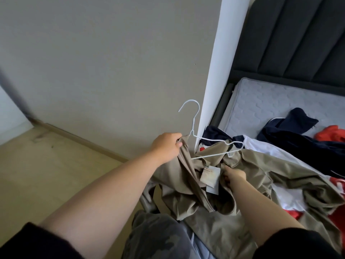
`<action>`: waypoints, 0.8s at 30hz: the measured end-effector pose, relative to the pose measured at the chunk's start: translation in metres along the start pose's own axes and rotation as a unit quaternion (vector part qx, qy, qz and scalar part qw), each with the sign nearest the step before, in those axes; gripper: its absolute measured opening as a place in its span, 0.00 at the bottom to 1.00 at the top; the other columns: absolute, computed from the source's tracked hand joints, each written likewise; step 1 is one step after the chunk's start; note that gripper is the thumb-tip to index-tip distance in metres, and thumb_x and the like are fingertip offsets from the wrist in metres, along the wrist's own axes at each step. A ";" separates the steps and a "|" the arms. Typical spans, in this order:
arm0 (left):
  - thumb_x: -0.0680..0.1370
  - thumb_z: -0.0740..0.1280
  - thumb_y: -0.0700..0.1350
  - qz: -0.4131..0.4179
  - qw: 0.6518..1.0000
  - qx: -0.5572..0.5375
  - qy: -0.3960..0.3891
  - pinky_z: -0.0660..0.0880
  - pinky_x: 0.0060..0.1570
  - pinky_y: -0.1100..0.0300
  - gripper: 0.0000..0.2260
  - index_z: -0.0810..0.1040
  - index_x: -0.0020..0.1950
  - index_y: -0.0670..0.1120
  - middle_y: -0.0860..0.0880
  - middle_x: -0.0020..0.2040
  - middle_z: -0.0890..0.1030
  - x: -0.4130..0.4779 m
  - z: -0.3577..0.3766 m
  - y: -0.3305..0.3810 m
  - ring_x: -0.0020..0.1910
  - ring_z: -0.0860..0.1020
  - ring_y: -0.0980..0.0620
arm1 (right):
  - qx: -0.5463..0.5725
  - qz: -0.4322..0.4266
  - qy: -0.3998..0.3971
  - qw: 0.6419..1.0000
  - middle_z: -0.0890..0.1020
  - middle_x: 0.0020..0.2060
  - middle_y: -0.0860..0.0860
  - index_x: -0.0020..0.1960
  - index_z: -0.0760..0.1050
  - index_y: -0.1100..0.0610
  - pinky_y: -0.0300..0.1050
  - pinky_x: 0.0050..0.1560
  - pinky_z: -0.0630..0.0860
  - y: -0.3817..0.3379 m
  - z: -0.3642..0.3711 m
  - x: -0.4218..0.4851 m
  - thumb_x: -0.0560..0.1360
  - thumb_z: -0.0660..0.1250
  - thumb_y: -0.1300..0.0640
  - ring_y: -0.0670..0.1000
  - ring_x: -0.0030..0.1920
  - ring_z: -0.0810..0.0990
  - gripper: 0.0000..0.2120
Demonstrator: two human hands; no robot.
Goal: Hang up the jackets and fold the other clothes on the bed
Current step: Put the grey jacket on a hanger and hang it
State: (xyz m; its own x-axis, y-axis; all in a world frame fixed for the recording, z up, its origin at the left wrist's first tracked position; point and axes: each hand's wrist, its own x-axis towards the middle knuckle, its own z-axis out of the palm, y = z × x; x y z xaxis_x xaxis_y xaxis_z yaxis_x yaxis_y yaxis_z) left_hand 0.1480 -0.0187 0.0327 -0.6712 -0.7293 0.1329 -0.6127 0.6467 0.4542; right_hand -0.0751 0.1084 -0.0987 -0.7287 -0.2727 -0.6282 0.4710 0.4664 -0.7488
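Now left hand (168,144), right hand (234,175) grip tan jacket (280,169) over grey mattress (261,105); beige wall (112,53) beside.

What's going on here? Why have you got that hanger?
A person is fitting a tan jacket onto a white wire hanger. The left hand grips the jacket's fabric right beside the hanger's neck, and the right hand pinches the fabric near the label. The jacket lies partly on the mattress and is not hung up yet. A navy garment, a red garment and a white garment lie unfolded on the bed.
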 end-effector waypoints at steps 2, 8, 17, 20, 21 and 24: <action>0.77 0.62 0.44 0.009 1.000 0.019 0.001 0.61 0.33 0.56 0.13 0.62 0.34 0.47 0.51 0.31 0.68 -0.003 0.001 -0.004 0.38 0.70 0.44 | -0.019 -0.015 -0.002 1.000 0.76 0.30 0.56 0.43 0.77 0.63 0.38 0.24 0.72 -0.003 0.000 0.002 0.70 0.73 0.55 0.53 0.26 0.73 0.11; 0.78 0.62 0.43 0.017 0.999 0.052 -0.001 0.60 0.35 0.57 0.08 0.68 0.40 0.45 0.43 0.42 0.77 -0.003 0.001 -0.005 0.41 0.73 0.43 | -0.021 -0.098 0.057 0.993 0.82 0.43 0.56 0.48 0.78 0.61 0.46 0.49 0.75 -0.037 -0.012 -0.013 0.76 0.63 0.60 0.56 0.46 0.80 0.07; 0.77 0.61 0.38 -0.051 0.997 -0.059 0.016 0.65 0.38 0.56 0.15 0.60 0.32 0.46 0.38 0.45 0.78 0.006 0.008 0.031 0.45 0.76 0.39 | 0.195 -0.158 -0.079 0.965 0.76 0.33 0.57 0.38 0.74 0.60 0.47 0.37 0.73 -0.124 -0.025 -0.085 0.70 0.60 0.62 0.56 0.35 0.75 0.05; 0.76 0.63 0.42 -0.080 0.991 -0.095 0.049 0.70 0.40 0.56 0.12 0.66 0.34 0.44 0.40 0.43 0.79 0.009 -0.004 0.041 0.46 0.77 0.40 | 0.252 -0.142 -0.174 0.941 0.79 0.35 0.56 0.42 0.76 0.63 0.46 0.44 0.77 -0.137 -0.011 -0.131 0.71 0.59 0.62 0.54 0.38 0.79 0.08; 0.76 0.63 0.42 -0.081 0.989 -0.117 0.050 0.72 0.42 0.55 0.09 0.70 0.36 0.44 0.41 0.44 0.80 0.010 -0.011 0.046 0.46 0.78 0.40 | 0.275 -0.142 -0.203 0.929 0.79 0.36 0.57 0.43 0.75 0.63 0.45 0.46 0.77 -0.139 -0.006 -0.146 0.71 0.58 0.62 0.54 0.39 0.80 0.08; 0.75 0.66 0.42 -0.077 0.980 -0.169 0.078 0.70 0.41 0.57 0.07 0.73 0.37 0.47 0.43 0.42 0.81 0.010 -0.043 0.058 0.46 0.78 0.44 | 0.314 -0.155 -0.264 0.899 0.77 0.30 0.56 0.33 0.74 0.63 0.42 0.42 0.77 -0.156 0.007 -0.193 0.74 0.53 0.65 0.53 0.33 0.79 0.15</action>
State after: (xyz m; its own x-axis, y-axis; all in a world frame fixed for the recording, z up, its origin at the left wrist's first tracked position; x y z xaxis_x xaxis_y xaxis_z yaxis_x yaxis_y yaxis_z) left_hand 0.1235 0.0015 0.0982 -0.4939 -0.8546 0.1603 -0.5110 0.4345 0.7417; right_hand -0.0043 0.0823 0.1384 -0.6132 -0.7467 -0.2575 0.5948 -0.2221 -0.7726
